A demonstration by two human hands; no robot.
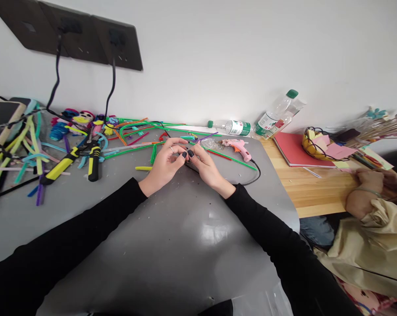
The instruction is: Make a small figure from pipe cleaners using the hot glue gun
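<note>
Over the grey table mat, my left hand [167, 160] and my right hand [207, 166] meet with thumbs and fingertips pinched together. Something small and dark sits between the fingertips; its kind is mostly hidden by the fingers. Just beyond the hands, a purple pipe cleaner [209, 136] and green pipe cleaners [236, 161] lie on the mat. To the right of my right hand rests a pink glue gun [238, 147], its black cord curling back toward the wrist. A short yellow pipe cleaner piece [143, 168] lies left of my left hand.
Yellow-black pliers [93, 162], pipe cleaners [34, 145] and small pipe-cleaner figures [83, 118] crowd the left. Plastic bottles [240, 127] lie or lean by the wall. A red folder [297, 151] and basket [317, 145] stand right, near another person's hands [369, 186]. Cords hang from sockets [83, 35].
</note>
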